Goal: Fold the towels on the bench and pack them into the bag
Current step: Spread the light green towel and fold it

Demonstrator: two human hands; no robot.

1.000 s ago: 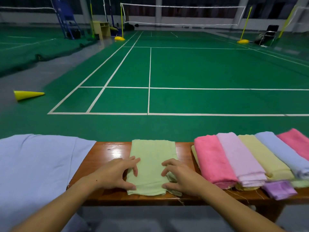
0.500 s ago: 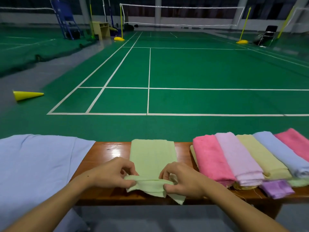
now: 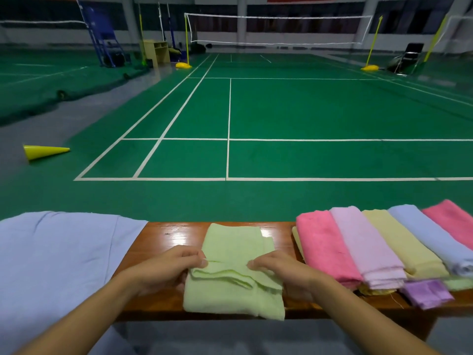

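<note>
Folding a pale green towel [image 3: 238,254] at the near middle of a glossy wooden table [image 3: 163,242]. Left hand [image 3: 163,271] pinching the towel's left side, thumb and fingertips closed on a raised fold of cloth. Right hand [image 3: 284,274] pinching the same fold from the right, fingers curled onto the fabric. Fold lifted into a soft ridge running between the two hands, with the towel's near end hanging slightly over the table's near edge and its far end lying flat toward the far edge.

Lying to the right on the table, just beside the right hand, a row of folded towels overlapping one another: pink towel [image 3: 325,249], then lilac towel [image 3: 366,244], yellow towel [image 3: 401,242], light blue towel [image 3: 435,237] and another pink one [image 3: 453,221] at the far right. Small purple cloth [image 3: 426,293] sticking out at the row's near edge.

Covering the table's left end, a large pale blue sheet of fabric [image 3: 56,257]; cannot tell whether a bag or a cloth.

Beyond the table, green badminton court [image 3: 307,111] with white lines, a net [image 3: 279,29] at the far end, and a yellow cone [image 3: 43,151] lying on its side on the floor at far left.
</note>
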